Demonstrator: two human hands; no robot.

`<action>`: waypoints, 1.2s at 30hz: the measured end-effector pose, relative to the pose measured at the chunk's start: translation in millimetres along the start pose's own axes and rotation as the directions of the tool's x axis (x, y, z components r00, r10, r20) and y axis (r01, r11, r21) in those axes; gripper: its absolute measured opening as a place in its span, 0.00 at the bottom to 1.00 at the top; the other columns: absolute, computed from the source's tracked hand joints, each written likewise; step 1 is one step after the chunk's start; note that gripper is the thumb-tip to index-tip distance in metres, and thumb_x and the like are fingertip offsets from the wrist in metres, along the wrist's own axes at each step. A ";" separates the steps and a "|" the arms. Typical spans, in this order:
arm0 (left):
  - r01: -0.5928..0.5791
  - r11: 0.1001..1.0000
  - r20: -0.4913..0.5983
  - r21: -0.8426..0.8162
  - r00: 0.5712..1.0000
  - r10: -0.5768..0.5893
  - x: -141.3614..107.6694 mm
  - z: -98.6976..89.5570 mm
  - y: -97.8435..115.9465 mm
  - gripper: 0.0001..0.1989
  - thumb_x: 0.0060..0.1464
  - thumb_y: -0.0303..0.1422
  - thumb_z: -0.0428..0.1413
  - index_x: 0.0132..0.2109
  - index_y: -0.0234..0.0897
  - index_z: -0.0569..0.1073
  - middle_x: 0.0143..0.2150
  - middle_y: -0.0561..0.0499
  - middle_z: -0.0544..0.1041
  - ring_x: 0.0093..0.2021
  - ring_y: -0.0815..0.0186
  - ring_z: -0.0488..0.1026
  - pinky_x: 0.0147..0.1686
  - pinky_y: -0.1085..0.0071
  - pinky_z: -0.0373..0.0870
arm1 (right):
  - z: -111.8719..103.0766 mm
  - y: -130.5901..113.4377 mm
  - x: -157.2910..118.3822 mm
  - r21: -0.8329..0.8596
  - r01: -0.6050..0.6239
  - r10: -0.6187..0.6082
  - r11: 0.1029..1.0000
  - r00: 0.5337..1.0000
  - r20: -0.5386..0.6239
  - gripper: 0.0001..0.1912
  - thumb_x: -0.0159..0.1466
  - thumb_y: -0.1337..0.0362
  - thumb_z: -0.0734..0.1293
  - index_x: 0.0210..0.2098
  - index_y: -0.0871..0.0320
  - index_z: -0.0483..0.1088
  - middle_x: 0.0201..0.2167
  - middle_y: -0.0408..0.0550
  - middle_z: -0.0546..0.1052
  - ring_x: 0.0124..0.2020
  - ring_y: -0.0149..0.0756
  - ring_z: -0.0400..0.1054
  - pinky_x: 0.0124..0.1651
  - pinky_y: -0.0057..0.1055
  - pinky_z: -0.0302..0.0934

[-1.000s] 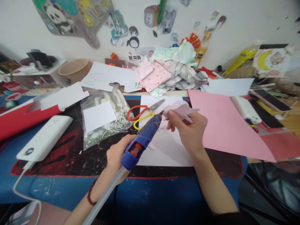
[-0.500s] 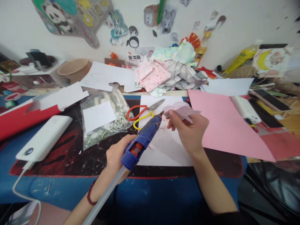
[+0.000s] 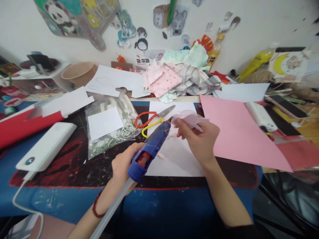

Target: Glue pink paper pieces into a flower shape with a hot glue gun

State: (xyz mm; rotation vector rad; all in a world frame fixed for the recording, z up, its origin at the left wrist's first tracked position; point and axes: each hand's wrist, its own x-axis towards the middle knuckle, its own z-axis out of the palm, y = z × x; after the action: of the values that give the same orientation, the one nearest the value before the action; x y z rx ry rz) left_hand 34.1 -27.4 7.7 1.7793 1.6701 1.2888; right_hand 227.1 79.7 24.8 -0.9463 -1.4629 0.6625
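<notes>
The fingers [image 3: 183,126] of the right hand [image 3: 204,139] are pinched on a paper piece [image 3: 191,117], thumb on the near side; the left hand [image 3: 124,162] is wrapped around a glue gun [image 3: 154,142], its fingers mostly hidden behind the body.

The paper piece is pale pink verging on lilac, thin and matt, made of several overlapping layers with rounded, petal-like edges on the left and a narrow flap poking out to the right. It is held up over the white sheet [image 3: 176,162], near the scissors [image 3: 163,114], which have one red and one yellow handle.

The glue gun is blue and scuffed, with pale smears near its dark nozzle and an orange-red part showing through an opening at the back. A long, cloudy glue stick [image 3: 112,205] runs out of its rear. The nozzle points at the paper piece's left edge; whether they touch, I cannot tell. The white sheet lies on a dark mat [image 3: 99,177] on the blue counter [image 3: 62,202], small pink scraps [image 3: 160,156] on it.
</notes>
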 end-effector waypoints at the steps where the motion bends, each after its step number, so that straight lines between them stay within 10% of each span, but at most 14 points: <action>1: -0.001 1.000 -0.002 -0.006 1.000 0.001 -0.2 0.5 -0.6 0.11 0.61 0.35 0.54 0.48 0.39 0.76 0.34 0.52 0.79 0.31 0.66 0.73 0.35 0.70 0.66 | 0.0 0.3 -0.2 0.006 -0.003 0.003 1.000 1.000 0.007 0.10 0.63 0.59 0.74 0.28 0.57 0.78 0.22 0.40 0.76 0.19 0.25 0.68 0.22 0.25 0.62; 36: -0.009 0.998 0.000 0.060 1.000 0.009 0.1 1.4 -25.3 0.16 0.55 0.41 0.56 0.48 0.38 0.76 0.36 0.47 0.80 0.32 0.62 0.76 0.34 0.68 0.72 | 0.2 2.4 0.4 0.057 -0.062 0.063 0.996 0.998 -0.015 0.10 0.62 0.59 0.74 0.28 0.58 0.79 0.22 0.40 0.76 0.18 0.25 0.68 0.20 0.25 0.63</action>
State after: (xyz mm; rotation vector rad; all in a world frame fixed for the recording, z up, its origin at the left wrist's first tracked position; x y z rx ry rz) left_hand 20.6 -21.2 -12.8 1.8229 1.7198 1.2546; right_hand 227.3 81.4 22.9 -0.9544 -1.3974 0.7366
